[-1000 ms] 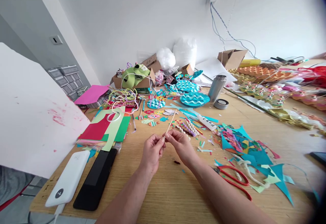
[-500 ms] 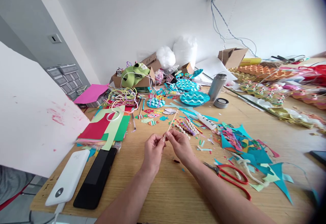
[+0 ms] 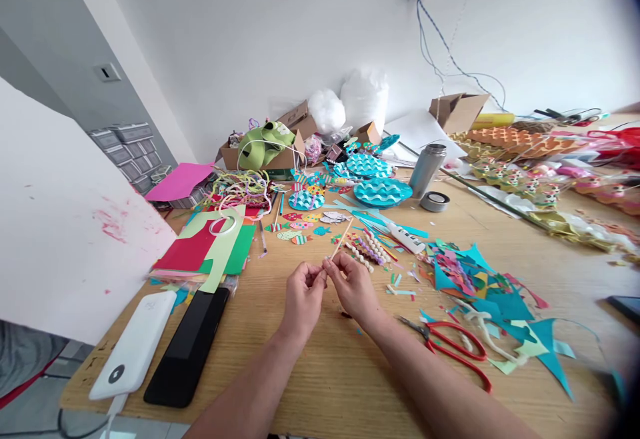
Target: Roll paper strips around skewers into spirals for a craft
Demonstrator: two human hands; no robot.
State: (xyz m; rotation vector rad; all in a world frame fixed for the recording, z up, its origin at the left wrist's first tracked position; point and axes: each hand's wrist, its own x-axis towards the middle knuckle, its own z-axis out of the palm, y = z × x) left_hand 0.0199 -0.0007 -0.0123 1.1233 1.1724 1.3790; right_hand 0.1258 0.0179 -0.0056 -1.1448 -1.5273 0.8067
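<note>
My left hand (image 3: 304,294) and my right hand (image 3: 353,287) meet over the table, fingertips pinched together. Between them they grip the lower end of a thin wooden stick (image 3: 342,238), which slants up and away to the right. Whatever else is between the fingertips is hidden. Beyond the hands lie painted paper fish (image 3: 301,226) and twisted cords (image 3: 371,247). To the right of my right forearm rest red-handled scissors (image 3: 457,346), their blades pointing left.
Paper scraps (image 3: 505,306) spread at the right. A white power bank (image 3: 133,346) and a black phone (image 3: 187,352) lie left, below coloured paper sheets (image 3: 240,252). A metal flask (image 3: 427,171), glue bottle (image 3: 406,238) and blue wavy discs (image 3: 383,192) stand farther back.
The stick's upper tip has shifted slightly to the right. Both hands keep their pinch in nearly the same place.
</note>
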